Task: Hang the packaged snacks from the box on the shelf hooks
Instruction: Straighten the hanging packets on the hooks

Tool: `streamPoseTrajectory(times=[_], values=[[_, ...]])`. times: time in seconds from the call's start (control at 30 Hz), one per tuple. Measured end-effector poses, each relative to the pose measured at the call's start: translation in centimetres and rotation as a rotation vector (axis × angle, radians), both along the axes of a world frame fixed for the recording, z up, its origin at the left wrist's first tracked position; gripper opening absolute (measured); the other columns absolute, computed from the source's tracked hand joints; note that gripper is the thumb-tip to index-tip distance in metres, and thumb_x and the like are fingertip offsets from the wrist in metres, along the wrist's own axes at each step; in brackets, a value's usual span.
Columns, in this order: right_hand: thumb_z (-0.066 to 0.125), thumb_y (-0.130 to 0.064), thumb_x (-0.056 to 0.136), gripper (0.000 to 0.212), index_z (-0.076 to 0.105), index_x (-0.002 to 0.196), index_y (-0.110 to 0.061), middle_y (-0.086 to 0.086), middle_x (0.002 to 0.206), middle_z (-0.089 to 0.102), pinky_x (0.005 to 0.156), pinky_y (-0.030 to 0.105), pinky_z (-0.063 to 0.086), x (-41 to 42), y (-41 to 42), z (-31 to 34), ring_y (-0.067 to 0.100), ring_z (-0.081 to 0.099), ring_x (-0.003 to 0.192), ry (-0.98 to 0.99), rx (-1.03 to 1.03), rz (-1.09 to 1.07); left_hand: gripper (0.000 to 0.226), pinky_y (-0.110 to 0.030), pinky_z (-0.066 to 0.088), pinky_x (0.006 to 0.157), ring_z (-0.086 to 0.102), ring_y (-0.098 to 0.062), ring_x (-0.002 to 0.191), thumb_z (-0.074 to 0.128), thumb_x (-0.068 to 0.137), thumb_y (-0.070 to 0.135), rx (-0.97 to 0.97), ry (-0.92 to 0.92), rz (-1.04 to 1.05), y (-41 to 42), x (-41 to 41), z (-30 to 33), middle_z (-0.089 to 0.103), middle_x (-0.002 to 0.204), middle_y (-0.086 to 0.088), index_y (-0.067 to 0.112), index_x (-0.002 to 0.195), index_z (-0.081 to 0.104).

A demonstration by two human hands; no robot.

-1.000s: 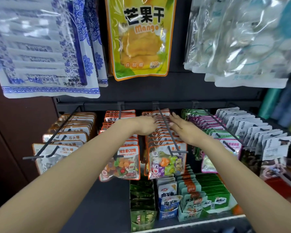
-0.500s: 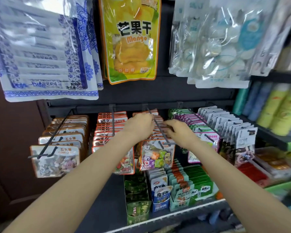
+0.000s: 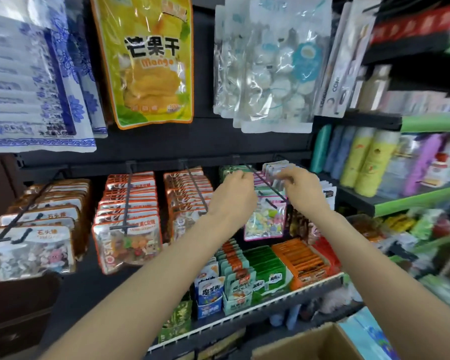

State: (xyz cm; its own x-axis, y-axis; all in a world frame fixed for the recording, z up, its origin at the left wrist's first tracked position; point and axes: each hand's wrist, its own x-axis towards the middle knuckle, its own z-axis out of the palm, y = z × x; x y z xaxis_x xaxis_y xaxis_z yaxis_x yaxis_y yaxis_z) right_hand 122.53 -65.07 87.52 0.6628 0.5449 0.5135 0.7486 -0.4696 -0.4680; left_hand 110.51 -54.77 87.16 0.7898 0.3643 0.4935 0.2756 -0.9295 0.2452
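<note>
A row of pink-edged snack packets (image 3: pixel 265 222) hangs on a black shelf hook (image 3: pixel 269 187) right of centre. My left hand (image 3: pixel 234 189) is at the left side of that row, its fingers curled over the packet tops. My right hand (image 3: pixel 300 189) is at the right side, with thumb and fingers pinching packet tops near the hook. Between the two hands runs the hook rod. The corner of an open cardboard box (image 3: pixel 309 344) shows at the bottom right; its inside is hidden.
Orange-edged candy packets (image 3: pixel 127 203) fill the hooks to the left. A yellow mango bag (image 3: pixel 148 63), blue-white bags (image 3: pixel 34 79) and clear bags (image 3: pixel 273 68) hang above. Small snack cartons (image 3: pixel 234 279) line the lower shelf. Bottles (image 3: pixel 366 157) stand on green shelves at the right.
Both hands have left the orange packet row and moved one hook to the right, onto the pink-edged packets. The view has swung right and down, bringing the cardboard box into sight.
</note>
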Motion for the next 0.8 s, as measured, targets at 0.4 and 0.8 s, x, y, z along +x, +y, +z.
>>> streamPoseTrajectory(times=[0.4,0.8], values=[[0.067,-0.013,0.085,0.072,0.028,0.146,-0.020,0.011,0.148,0.029,0.103,0.025,0.029,8.6,-3.0,-6.6,0.025,0.032,0.135,0.116,-0.355,0.385,0.097,-0.036,0.021,0.115,0.007,-0.027,0.145,0.071,0.082,0.024,-0.111,0.409,0.194,-2.2,7.0,-5.3,0.003,0.157,-0.012,0.007,0.150,0.004],[0.071,-0.008,0.081,0.091,0.015,0.150,-0.026,0.000,0.158,-0.001,0.102,0.020,0.032,10.0,0.7,-8.9,0.017,0.033,0.136,0.144,-0.226,0.460,0.104,-0.033,0.028,0.114,0.011,-0.023,0.146,0.078,0.075,0.025,0.004,0.197,0.346,-0.2,9.0,-8.2,0.006,0.159,-0.004,0.012,0.150,0.008]])
